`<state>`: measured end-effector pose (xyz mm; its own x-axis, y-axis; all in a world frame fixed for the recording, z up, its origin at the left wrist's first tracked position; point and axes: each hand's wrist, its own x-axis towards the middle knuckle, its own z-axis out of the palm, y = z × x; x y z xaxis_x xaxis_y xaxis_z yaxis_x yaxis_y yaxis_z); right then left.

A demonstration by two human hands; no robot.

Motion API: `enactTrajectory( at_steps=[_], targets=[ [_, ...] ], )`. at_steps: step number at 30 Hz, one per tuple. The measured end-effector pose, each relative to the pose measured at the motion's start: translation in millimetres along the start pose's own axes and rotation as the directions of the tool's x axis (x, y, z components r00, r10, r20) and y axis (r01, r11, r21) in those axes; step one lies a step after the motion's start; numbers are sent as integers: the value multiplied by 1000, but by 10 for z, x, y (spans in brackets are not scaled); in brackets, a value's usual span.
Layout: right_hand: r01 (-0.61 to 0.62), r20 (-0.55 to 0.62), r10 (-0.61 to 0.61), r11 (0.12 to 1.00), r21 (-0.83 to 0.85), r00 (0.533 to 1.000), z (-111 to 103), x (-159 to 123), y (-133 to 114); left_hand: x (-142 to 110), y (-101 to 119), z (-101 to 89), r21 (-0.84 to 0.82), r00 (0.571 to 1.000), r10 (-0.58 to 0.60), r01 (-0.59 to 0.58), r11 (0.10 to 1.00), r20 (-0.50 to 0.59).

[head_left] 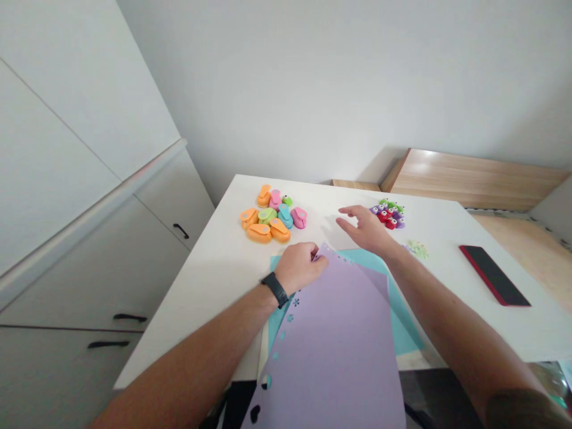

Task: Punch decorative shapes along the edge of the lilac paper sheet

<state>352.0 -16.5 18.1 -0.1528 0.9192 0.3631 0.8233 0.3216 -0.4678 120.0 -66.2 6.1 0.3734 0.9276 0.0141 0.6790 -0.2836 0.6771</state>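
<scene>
My left hand (298,268) pinches the top corner of a lilac paper sheet (330,351), whose left edge has a row of small punched shapes. Under that sheet lies a teal paper sheet (397,310), showing on both sides. My right hand (364,229) hovers open above the white table (214,286), fingers spread and holding nothing. Closest to it is a cluster of small craft punches (388,214) in green, red and purple. Left of that hand sits a group of larger craft punches (272,214) in orange, pink, green and blue.
Pale green paper cutouts (417,250) lie right of my right wrist. A black phone in a red case (494,275) lies near the table's right edge. White cabinets (89,179) with black handles stand left; a wooden board (473,179) stands behind the table.
</scene>
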Motion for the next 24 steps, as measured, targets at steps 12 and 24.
enactTrajectory(
  at_steps=[12,24],
  targets=[
    [-127,359,112,992,17,927,837,1372,-533,22,-31,-12,19,1000,7,-7,1000,-1],
    [-130,272,102,988,88,957,944,1446,-499,11,-48,-9,14,1000,5,-5,1000,4]
  ],
)
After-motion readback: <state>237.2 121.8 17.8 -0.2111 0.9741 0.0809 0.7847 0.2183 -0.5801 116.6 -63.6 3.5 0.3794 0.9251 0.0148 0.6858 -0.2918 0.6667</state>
